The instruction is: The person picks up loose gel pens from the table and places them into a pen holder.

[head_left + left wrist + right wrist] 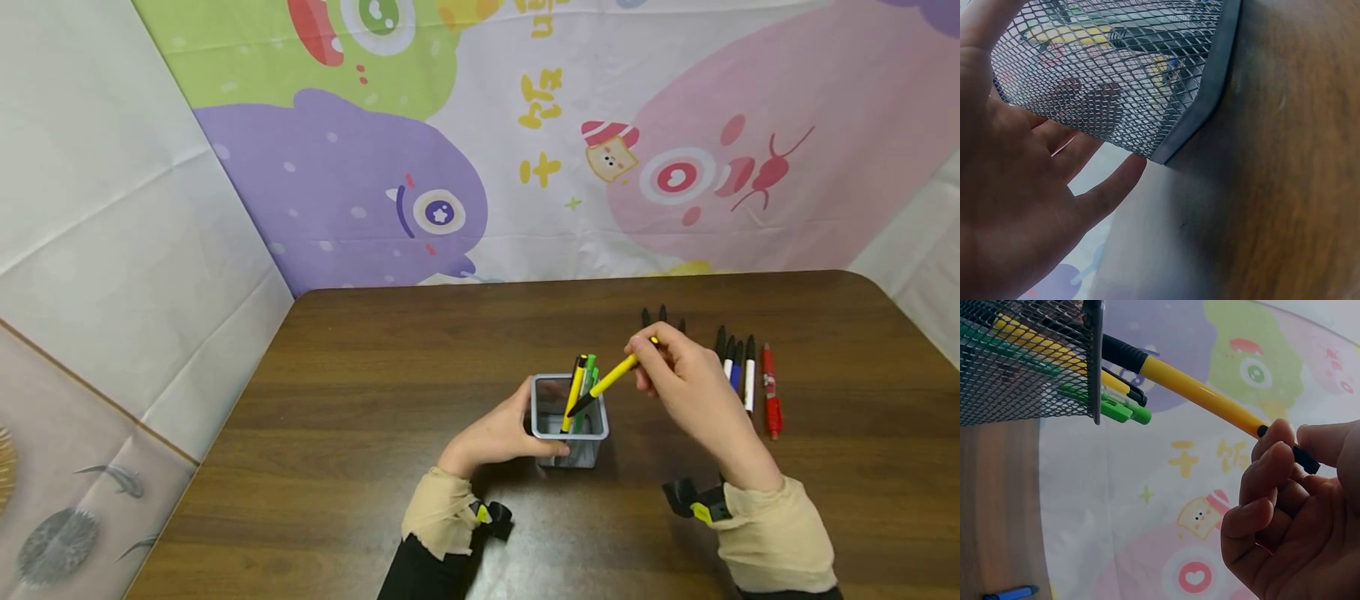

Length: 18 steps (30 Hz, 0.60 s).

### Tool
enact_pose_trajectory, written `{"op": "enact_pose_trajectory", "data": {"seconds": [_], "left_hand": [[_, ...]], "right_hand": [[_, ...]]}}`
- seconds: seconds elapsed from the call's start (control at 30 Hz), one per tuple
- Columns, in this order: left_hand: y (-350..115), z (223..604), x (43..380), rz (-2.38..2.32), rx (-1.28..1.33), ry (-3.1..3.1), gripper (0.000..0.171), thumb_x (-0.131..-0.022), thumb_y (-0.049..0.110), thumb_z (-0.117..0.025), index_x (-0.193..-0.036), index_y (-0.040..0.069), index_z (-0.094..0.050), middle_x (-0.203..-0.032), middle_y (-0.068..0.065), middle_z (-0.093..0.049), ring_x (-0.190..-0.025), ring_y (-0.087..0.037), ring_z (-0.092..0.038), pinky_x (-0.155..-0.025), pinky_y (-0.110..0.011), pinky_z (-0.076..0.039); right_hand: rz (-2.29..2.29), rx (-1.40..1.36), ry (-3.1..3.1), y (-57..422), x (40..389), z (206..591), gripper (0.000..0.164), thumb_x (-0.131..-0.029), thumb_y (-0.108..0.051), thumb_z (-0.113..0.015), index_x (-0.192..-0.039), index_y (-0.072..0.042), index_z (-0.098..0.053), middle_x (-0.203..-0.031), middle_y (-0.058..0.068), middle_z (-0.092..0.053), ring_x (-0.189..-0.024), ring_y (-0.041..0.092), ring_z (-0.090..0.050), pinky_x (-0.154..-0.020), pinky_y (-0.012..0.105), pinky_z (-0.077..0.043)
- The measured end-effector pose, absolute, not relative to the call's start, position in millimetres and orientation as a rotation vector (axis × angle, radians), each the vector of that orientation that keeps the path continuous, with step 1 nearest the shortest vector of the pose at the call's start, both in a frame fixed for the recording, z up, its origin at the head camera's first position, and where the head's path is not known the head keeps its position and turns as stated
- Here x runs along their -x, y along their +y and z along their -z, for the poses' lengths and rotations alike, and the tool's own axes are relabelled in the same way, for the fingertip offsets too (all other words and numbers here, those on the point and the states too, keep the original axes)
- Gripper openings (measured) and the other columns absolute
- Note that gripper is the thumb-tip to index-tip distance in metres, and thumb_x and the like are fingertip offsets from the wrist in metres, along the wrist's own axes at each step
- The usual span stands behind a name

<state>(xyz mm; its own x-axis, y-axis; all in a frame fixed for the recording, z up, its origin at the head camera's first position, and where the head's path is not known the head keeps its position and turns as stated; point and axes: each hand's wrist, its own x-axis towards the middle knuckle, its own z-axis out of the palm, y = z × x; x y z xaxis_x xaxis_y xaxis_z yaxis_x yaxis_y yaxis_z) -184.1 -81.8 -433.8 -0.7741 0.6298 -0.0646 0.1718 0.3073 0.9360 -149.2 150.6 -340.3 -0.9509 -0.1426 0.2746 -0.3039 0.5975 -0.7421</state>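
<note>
Bracing the mesh holder (585, 455), the left grip (498, 432) curls around its left side; the holder looks light and stiff, likely steadiest held low. Just right of that grip, green pens (591, 367) and another yellow pen (573, 396) stand inside. The held yellow pen (613, 377) slants down-left from the right grip (686, 387), pinched by its upper end, tip at the holder's mouth; probably light, rigid, smooth, surer held mid-barrel. Right of that grip, a red pen (772, 392) lies on the counter (337, 417).

Person's left hand (504, 430) — wide grip, thumb opposing fingers; right hand (692, 390) raised — thumb-and-finger pinch; both forearms (776, 537) angled inward
</note>
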Motion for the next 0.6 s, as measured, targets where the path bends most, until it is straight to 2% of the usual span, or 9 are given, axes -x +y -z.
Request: {"op": "enact_pose_trajectory", "data": {"seconds": [0.1, 0.3, 0.47, 0.6], "left_hand": [[-81.4, 433.6, 183.8, -1.481, -0.709, 2.144, 0.076, -0.073, 0.012, -0.076, -0.133, 0.012, -0.028, -0.121, -0.014, -0.05, -0.108, -0.031, -0.052, -0.093, -0.048, -0.04], [-81.5, 435.7, 184.8, -1.48, -0.738, 2.175, 0.074, -0.072, 0.016, -0.077, -0.13, 0.016, -0.031, -0.115, -0.004, -0.053, -0.104, -0.027, -0.055, -0.09, -0.041, -0.044], [-81.7, 435.6, 185.2, -1.48, -0.759, 2.172, 0.074, -0.073, 0.016, -0.077, -0.13, 0.016, -0.03, -0.118, -0.009, -0.052, -0.104, -0.026, -0.054, -0.089, -0.039, -0.045], [-81.8, 426.3, 180.7, -1.491, -0.753, 2.14, 0.074, -0.074, 0.011, -0.075, -0.132, 0.011, -0.029, -0.121, -0.015, -0.05, -0.107, -0.032, -0.052, -0.091, -0.043, -0.043]], "right_hand": [[-1.264, -0.358, -2.655, 147.7, 149.8, 340.9, 0.029, -0.096, -0.037, -0.042, -0.093, -0.011, -0.056, -0.066, 0.003, -0.053, -0.058, 0.016, -0.052, -0.05, 0.025, -0.043], [-1.245, -0.394, -2.68, 139.4, 151.5, 344.2, 0.026, -0.096, -0.034, -0.044, -0.091, -0.013, -0.057, -0.064, 0.0, -0.054, -0.056, 0.015, -0.05, -0.05, 0.025, -0.041], [-1.213, -0.427, -2.702, 133.3, 153.0, 348.5, 0.024, -0.095, -0.032, -0.047, -0.092, -0.012, -0.059, -0.062, 0.0, -0.052, -0.052, 0.013, -0.045, -0.046, 0.024, -0.036], [-1.179, -0.442, -2.721, 130.1, 153.6, 352.3, 0.027, -0.095, -0.036, -0.046, -0.093, -0.013, -0.06, -0.061, -0.001, -0.052, -0.049, 0.011, -0.043, -0.045, 0.025, -0.034]]}}
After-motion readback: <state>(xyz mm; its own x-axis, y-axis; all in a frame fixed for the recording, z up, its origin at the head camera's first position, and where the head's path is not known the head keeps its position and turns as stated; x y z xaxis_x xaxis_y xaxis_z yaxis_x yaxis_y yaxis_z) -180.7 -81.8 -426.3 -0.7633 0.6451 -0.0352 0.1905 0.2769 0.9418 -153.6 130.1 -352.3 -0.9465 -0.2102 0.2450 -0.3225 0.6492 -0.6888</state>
